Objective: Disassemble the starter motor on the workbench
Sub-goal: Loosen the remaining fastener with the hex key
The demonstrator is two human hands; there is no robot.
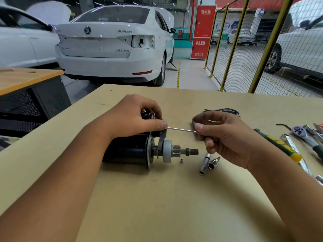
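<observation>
The starter motor (132, 151) lies on its side on the tabletop (157, 198), a black cylinder with its pinion gear and bare shaft pointing right. The left hand (132, 116) grips its upper part with curled fingers, while the right hand (225, 135) pinches a thin metal rod (181, 129) reaching into the motor's top.

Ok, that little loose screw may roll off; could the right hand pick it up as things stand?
Probably not straight away: the right hand is pinching the long thin rod. The screw itself lies bare on the workbench, below the motor shaft, nothing covering it.
</observation>
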